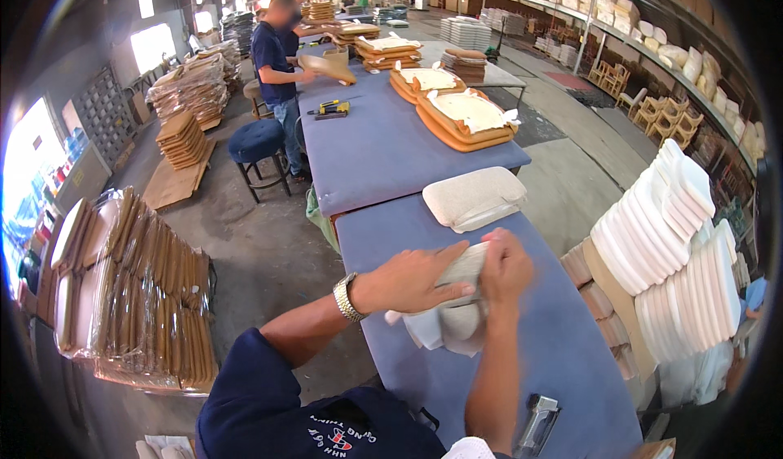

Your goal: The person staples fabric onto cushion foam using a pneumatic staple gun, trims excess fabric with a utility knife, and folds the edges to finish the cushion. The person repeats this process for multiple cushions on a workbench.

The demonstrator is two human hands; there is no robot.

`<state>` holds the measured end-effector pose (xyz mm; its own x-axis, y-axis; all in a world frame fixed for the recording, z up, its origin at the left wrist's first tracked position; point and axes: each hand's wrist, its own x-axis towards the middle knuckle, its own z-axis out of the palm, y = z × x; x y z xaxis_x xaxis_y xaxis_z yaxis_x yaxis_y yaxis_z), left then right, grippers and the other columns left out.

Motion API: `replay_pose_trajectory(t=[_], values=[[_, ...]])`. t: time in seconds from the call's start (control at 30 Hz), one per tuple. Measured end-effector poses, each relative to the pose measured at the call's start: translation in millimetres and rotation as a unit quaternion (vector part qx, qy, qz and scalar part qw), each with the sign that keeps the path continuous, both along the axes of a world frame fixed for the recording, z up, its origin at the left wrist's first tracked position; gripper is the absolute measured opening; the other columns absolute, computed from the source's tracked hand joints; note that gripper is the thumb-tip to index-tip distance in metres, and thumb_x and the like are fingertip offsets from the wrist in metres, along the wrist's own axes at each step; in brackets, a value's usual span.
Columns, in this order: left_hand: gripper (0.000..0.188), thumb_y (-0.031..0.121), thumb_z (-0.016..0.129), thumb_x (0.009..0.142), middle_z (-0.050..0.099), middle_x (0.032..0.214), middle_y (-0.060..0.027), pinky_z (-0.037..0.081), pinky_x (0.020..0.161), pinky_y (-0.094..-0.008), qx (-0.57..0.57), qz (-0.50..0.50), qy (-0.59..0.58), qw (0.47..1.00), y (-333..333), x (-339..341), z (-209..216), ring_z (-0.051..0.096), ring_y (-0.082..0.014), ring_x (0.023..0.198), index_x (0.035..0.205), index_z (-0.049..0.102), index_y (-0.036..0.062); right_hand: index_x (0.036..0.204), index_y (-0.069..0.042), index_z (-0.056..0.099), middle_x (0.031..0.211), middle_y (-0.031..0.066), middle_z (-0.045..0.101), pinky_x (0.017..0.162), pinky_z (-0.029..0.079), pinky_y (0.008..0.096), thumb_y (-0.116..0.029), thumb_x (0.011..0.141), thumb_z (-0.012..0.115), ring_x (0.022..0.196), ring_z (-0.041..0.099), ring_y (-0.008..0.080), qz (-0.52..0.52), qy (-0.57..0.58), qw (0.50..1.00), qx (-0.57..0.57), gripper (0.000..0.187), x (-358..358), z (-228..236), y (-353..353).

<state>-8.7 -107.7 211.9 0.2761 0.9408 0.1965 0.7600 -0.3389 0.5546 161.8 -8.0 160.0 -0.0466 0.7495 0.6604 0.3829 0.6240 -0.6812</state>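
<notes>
A small light-beige upholstered pad [463, 268] is between my hands over the blue padded table, with loose fabric [457, 328] hanging from its near side. My left hand [420, 281], a metal watch at its wrist, lies across the pad with fingers stretched out. At the pad's right edge my right hand [506, 273] is closed on the beige fabric, slightly blurred. Just beyond sits a similar beige pad [475, 198], flat on the table. A silver staple gun [538, 426] rests beside my right forearm.
The blue table [383, 165] runs away ahead, bearing tan seat cushions [469, 116] and a yellow-black staple gun [330, 110]. Plastic-wrapped cushions [134, 296] stand at left, white foam pads [656, 222] at right. A co-worker [277, 67] holds a tan piece near a blue stool [261, 138].
</notes>
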Motion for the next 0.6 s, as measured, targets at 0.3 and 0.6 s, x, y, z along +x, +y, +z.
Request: replay_pose_trajectory(t=[0.3,0.6], values=[[0.068,0.055,0.061,0.098,0.07,0.103,-0.0193,0.055,0.065,-0.0452,0.055,0.212,0.09,0.972,-46,-9,-5,0.071,-0.0382,0.078,0.14,0.053,0.0014,0.093,-0.004,0.067,0.081,0.0181,0.069,0.07,0.051,0.0441,-0.028,0.102,0.04,0.075,0.067,0.039,0.045,0.001,0.992,-0.118,0.037,0,-129,-12],[0.045,0.049,0.077,0.087,0.073,0.083,-0.0085,0.056,0.063,-0.0348,0.225,0.148,0.047,0.962,-106,-17,-38,0.071,-0.0257,0.067,0.104,0.075,0.0072,0.085,-0.003,0.069,0.08,0.007,0.068,0.071,0.049,0.0397,-0.031,0.101,0.048,0.075,0.064,0.0222,0.098,0.172,0.889,-0.413,0.038,111,-296,-10]])
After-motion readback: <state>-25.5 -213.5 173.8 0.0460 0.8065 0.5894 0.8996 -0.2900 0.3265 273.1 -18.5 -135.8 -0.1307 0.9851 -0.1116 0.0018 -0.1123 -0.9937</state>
